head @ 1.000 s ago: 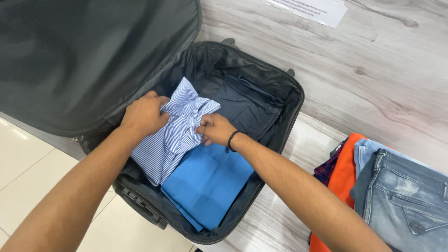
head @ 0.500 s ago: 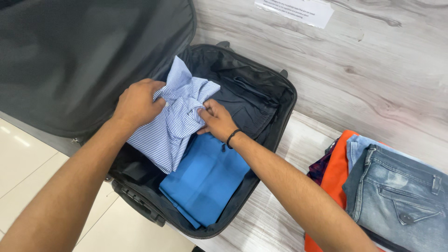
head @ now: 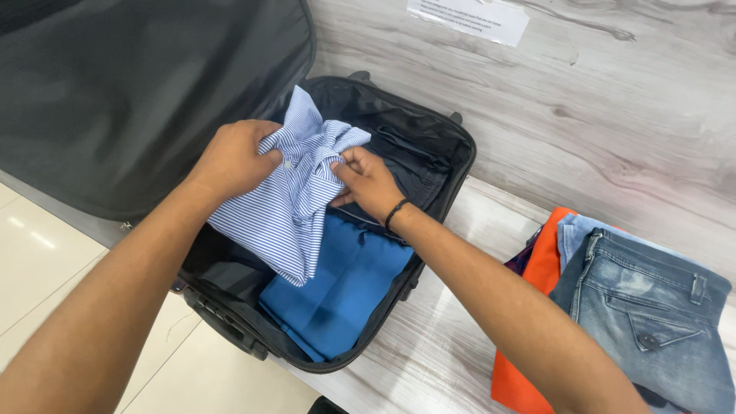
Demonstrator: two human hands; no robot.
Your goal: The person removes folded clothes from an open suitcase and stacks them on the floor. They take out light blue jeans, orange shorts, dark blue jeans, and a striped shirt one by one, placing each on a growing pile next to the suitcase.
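Observation:
A blue-and-white striped shirt (head: pixel 287 199) is bunched up above an open black suitcase (head: pixel 448 165). My left hand (head: pixel 234 157) grips the shirt's upper left part. My right hand (head: pixel 368 182), with a black band on the wrist, pinches the shirt's right side near the collar. Under the shirt, a folded bright blue garment (head: pixel 337 287) lies in the near half of the suitcase. A dark navy garment (head: pixel 406 165) lies in the far half.
The suitcase lid (head: pixel 138 92) stands open at the left. A pile of folded clothes sits at the right on the wooden surface (head: pixel 429 360): faded jeans (head: pixel 644 314) on top, an orange garment (head: pixel 529 330) beneath. A white paper sheet (head: pixel 468 17) is on the wood-grain wall. Pale floor tiles (head: pixel 46 253) lie at the left.
Both hands have lifted the striped shirt higher and gathered it, so more of the bright blue garment shows. The view has shifted, with the clothes pile further into the frame.

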